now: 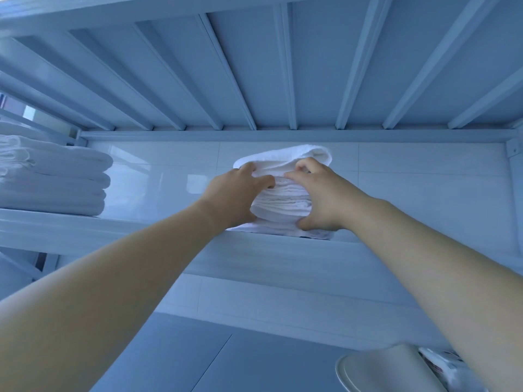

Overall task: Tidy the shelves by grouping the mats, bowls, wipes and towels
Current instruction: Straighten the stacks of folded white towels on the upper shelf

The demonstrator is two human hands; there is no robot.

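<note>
Gripping the towel stack with both hands

Head view: both bare arms are reaching up and forward to a white shelf [283,258]. The left hand [235,193] and the right hand [319,196] are clasping a stack of folded white towels [283,202] between them. The stack is sitting on the shelf with its lower edge at the front lip. The left hand's fingers are curling over the stack's left side with the thumb low down. The right hand is mirroring it on the right side, fingers [305,165] hooking into the upper folds. The top towel is bulging up above both hands. Far out to the left of the left hand, well apart from it, a second pile of folded towels [56,176] is lying on the same shelf. Above the hands, the slatted underside of an upper shelf [254,66] is spreading overhead. Behind them, a glossy tiled wall [424,179] is showing. Below the right forearm, a pale bowl [376,369] is peeking out, with a blurred packet [441,363] just beside it.
</note>
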